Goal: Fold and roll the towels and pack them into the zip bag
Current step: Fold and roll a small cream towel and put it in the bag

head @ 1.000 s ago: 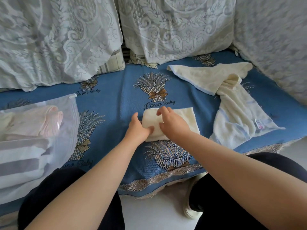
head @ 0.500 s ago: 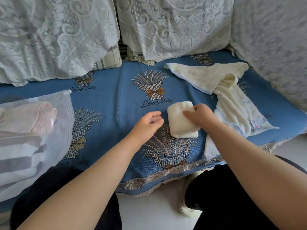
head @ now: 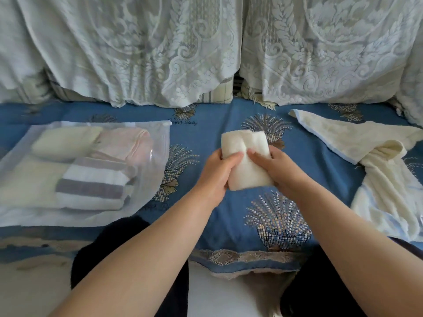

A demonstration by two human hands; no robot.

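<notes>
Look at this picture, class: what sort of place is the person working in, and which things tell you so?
Most likely a home living room, at a sofa. A blue patterned cover lies over the seat, white lace covers drape the back cushions, and household towels sit in a zip bag.

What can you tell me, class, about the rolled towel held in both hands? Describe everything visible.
The rolled towel is cream-white and looks like soft terry cloth, wound into a short, plump bundle with a crease running down its upper end. It is lifted above the blue patterned cover, tilted slightly, with its far end pointing away from the person. The left hand grips its left side and the right hand its right, thumbs pressing on top. Nothing else touches it.
</notes>
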